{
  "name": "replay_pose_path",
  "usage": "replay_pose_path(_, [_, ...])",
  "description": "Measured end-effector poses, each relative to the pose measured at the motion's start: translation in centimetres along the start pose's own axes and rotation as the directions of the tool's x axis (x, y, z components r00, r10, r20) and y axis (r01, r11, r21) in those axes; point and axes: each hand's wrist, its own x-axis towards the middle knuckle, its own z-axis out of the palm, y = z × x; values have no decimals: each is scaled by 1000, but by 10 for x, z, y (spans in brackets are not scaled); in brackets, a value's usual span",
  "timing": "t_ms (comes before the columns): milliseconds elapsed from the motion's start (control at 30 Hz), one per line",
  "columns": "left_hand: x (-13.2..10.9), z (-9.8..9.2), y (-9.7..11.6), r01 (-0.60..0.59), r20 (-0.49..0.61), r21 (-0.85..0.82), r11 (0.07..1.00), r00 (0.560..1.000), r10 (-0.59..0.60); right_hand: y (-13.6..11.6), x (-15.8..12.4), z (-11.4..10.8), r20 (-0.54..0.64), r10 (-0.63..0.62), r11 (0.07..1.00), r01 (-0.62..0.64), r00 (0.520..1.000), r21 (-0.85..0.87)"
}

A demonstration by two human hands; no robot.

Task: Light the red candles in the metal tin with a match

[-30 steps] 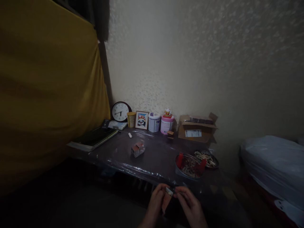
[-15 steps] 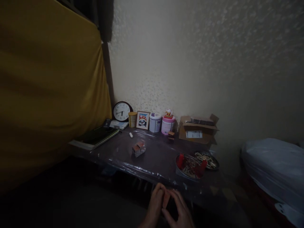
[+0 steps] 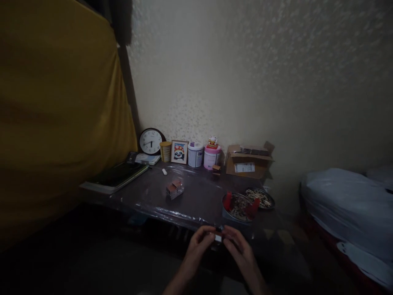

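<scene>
My left hand (image 3: pixel 198 242) and my right hand (image 3: pixel 238 245) meet at the table's front edge, each pinching one end of a small matchbox (image 3: pixel 218 237). Its pale face points towards me; the fingers cover both ends. Just beyond my right hand stands a round bowl (image 3: pixel 226 214) holding small dark-and-pale bits and two red pieces. A plate of thin pale sticks, which look like matchsticks (image 3: pixel 259 197), sits behind it. Further left, a stack of reddish-brown matchboxes (image 3: pixel 175 189) in shiny clear wrap lies on the table.
Along the wall stand a clock (image 3: pixel 151 141), a yellow cup (image 3: pixel 166 152), a framed panda picture (image 3: pixel 179 152), two tubs (image 3: pixel 195 155) and an open cardboard box (image 3: pixel 249 163). Books (image 3: pixel 113 179) lie at the left, beside a yellow curtain (image 3: pixel 61 102). A plastic-covered bundle (image 3: pixel 346 200) is at right.
My hands have risen and spread a little, and the matchbox has turned from its reddish side to a pale face. The view has shifted slightly to the right.
</scene>
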Motion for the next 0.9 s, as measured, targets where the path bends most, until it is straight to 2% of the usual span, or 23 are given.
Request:
replay_pose_path(133, [2, 2, -3, 98, -58, -260, 961, 991, -117, -6, 4, -6, -127, 45, 989, -26, 991, 143])
replay_pose_path(267, [1, 5, -2, 134, -39, -334, 933, 987, -156, -9, 5, -7, -160, 70, 979, -37, 985, 202])
replay_pose_path(333, [0, 7, -4, 135, -32, -345, 929, 987, -155, -11, 4, -6, -168, 6, 996, 10, 986, 93])
replay_pose_path(400, [1, 8, -6, 122, -37, -360, 925, 989, -145, -13, 4, -3, -177, -137, 990, 128, 975, -67])
replay_pose_path(467, [2, 9, -8, 112, -36, -370, 922, 990, -135, -14, 4, 0, -179, -300, 944, 264, 937, -196])
replay_pose_path(533, [2, 10, -9, 112, -31, -366, 924, 991, -132, -12, 3, 2, -165, -410, 892, 356, 897, -278])
replay_pose_path(667, [0, 12, -8, 119, -27, -339, 933, 990, -136, -2, 2, 4, -150, -453, 847, 371, 879, -381])
replay_pose_path(800, [0, 14, -8, 123, -55, -306, 944, 988, -147, 2, 2, 3, -184, -444, 846, 344, 877, -407])
replay_pose_path(900, [2, 15, -8, 109, -60, -283, 953, 990, -131, -2, 3, 3, -148, -487, 821, 392, 861, -415])
